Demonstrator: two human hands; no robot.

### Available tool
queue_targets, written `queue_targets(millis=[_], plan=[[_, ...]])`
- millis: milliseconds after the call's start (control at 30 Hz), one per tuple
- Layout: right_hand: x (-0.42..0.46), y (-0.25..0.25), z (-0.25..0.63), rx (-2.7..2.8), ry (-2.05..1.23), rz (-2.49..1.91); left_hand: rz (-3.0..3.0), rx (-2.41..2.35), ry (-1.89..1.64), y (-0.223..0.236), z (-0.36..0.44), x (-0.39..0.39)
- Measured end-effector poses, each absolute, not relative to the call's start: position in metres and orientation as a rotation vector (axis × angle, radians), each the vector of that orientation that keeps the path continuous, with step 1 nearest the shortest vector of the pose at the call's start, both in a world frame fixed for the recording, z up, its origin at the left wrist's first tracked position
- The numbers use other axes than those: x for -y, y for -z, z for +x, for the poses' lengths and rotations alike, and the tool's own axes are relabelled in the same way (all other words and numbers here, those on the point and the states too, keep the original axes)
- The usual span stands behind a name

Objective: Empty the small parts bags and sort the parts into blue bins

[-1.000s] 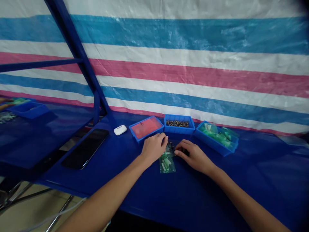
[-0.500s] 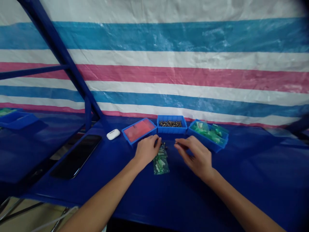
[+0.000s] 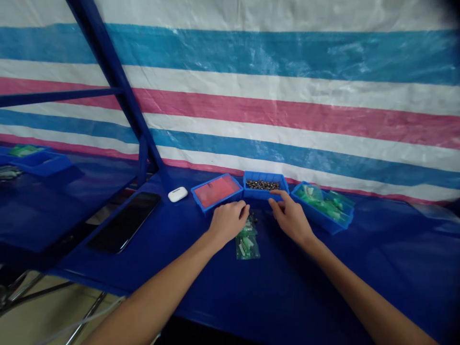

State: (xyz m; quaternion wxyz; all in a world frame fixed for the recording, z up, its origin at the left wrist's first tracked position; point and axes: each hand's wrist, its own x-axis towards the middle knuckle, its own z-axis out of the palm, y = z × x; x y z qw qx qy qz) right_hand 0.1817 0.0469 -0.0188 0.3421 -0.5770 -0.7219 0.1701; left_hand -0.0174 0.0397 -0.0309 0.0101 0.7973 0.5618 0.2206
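A small clear plastic bag (image 3: pixel 247 247) with green and white pieces inside lies flat on the blue table (image 3: pixel 287 297). My left hand (image 3: pixel 229 221) is closed at the upper left edge of this bag, its fingertips partly hidden. Small dark metal pieces (image 3: pixel 253 218) show by the bag's top end. To the right, my right hand (image 3: pixel 290 215) is open, thumb and index finger apart. Its index finger reaches to the front rim of a blue bin (image 3: pixel 262 194) filled with small metal parts (image 3: pixel 263 185); I see nothing between these fingers.
A blue bin with a red sheet-like content (image 3: pixel 217 190) stands left of the metal parts. Another blue bin (image 3: pixel 336 224) with green bags stands right. A white case (image 3: pixel 178 194) and a black phone (image 3: pixel 124 223) lie left. A blue frame post (image 3: pixel 118 81) rises beyond them.
My right hand moved away from the bag to the right, then up to the bin of metal parts, its fingers parting. The left hand stays by the bag. The camera view swung and returned.
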Motion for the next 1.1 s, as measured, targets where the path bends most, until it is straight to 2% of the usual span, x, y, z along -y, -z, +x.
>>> queue_targets(millis=[133,333,700,867,967,1100], plan=[[-0.026,0.027,0.182,1.994,-0.501,-1.407,2.476,-1.754,-0.692,0.031,-0.018,-0.04],[-0.024,0.037,0.173,2.274,-0.29,-1.272,2.473,-1.77,-0.717,0.031,-0.018,-0.041],[-0.019,0.028,0.178,2.221,-0.288,-1.232,2.485,-1.798,-0.66,0.029,-0.016,-0.039],[-0.009,-0.006,0.185,1.794,0.142,-1.104,2.444,-1.787,-0.623,0.027,-0.017,-0.04],[-0.022,-0.016,0.186,1.629,0.204,-1.246,2.442,-1.79,-0.627,0.028,-0.016,-0.04],[-0.041,0.003,0.187,1.871,-0.054,-1.635,2.455,-1.78,-0.66,0.029,-0.017,-0.04]])
